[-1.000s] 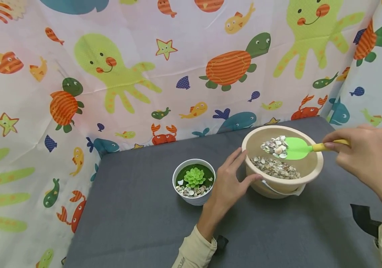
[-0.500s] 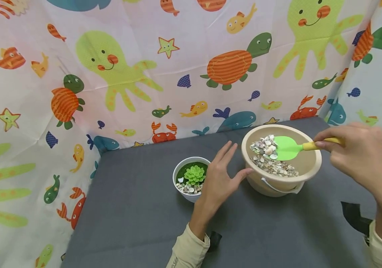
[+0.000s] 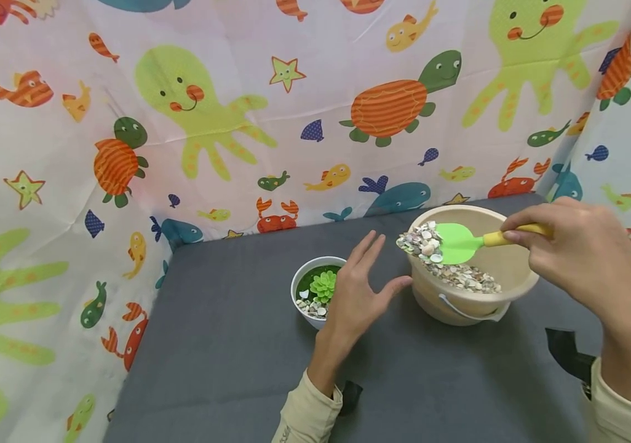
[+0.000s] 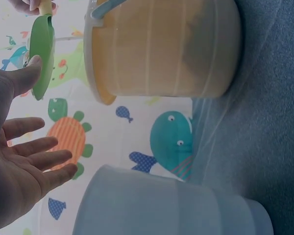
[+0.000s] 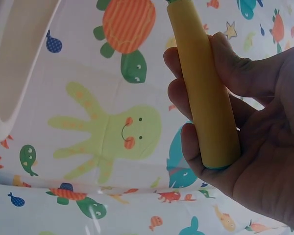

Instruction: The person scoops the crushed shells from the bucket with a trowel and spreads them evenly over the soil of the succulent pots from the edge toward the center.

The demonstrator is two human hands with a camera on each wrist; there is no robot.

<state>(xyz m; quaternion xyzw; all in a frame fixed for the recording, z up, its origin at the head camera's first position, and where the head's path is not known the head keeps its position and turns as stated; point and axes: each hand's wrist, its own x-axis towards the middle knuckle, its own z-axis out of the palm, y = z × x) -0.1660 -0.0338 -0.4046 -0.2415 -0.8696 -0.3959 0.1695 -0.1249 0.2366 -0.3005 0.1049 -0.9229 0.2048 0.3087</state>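
My right hand grips the yellow handle of a toy shovel, its fingers curled round it in the right wrist view. A heap of small shells lies on the green blade, which hangs over the left rim of a beige bucket. More shells cover the bucket's bottom. Between the bucket and a white pot, my left hand is held up with fingers spread and nothing in them. It hides part of the pot, where a green succulent stands with some shells at its foot.
A dark grey cloth covers the table. Behind and beside it hangs a curtain printed with sea animals. The bucket's white handle hangs down at its front.
My right hand has moved left with the loaded shovel, from over the bucket's middle to its left rim. My left hand has let go of the rim and drawn left toward the pot.
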